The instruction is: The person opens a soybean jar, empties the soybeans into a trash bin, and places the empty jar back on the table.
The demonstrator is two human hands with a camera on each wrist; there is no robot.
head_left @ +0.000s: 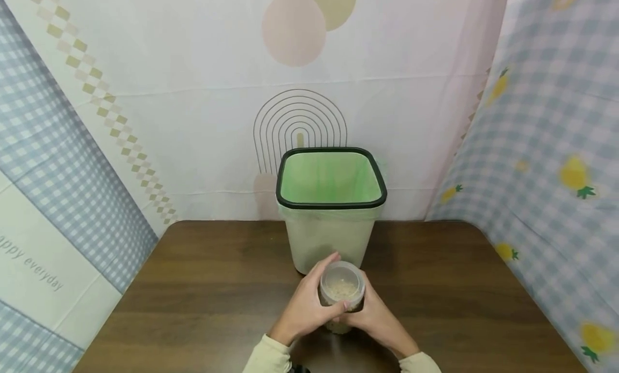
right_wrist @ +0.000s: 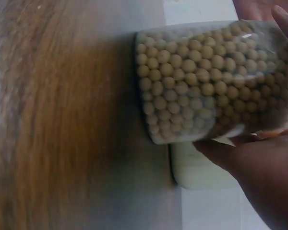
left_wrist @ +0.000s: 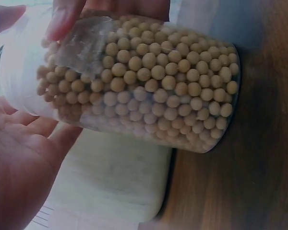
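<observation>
A clear plastic jar [head_left: 338, 328] full of round tan soybeans [left_wrist: 149, 72] stands upright between my hands, its base at the tabletop. Its translucent lid [head_left: 343, 282] faces up at the head camera. My left hand [head_left: 307, 306] curls round the lid end from the left, thumb across the near side. From the right, my right hand [head_left: 376, 315] grips the upper body of the jar. A wrinkled clear patch of tape [left_wrist: 84, 45] sticks to the jar's side near the lid. In the right wrist view the right hand's fingers pass partly behind the jar.
Right behind the jar stands a pale waste bin [head_left: 331, 230] with a black rim and a green liner bag [head_left: 331, 177]. The dark wooden table [head_left: 208, 298] extends to both sides. Patterned cloths [head_left: 203, 136] hang at the back and sides.
</observation>
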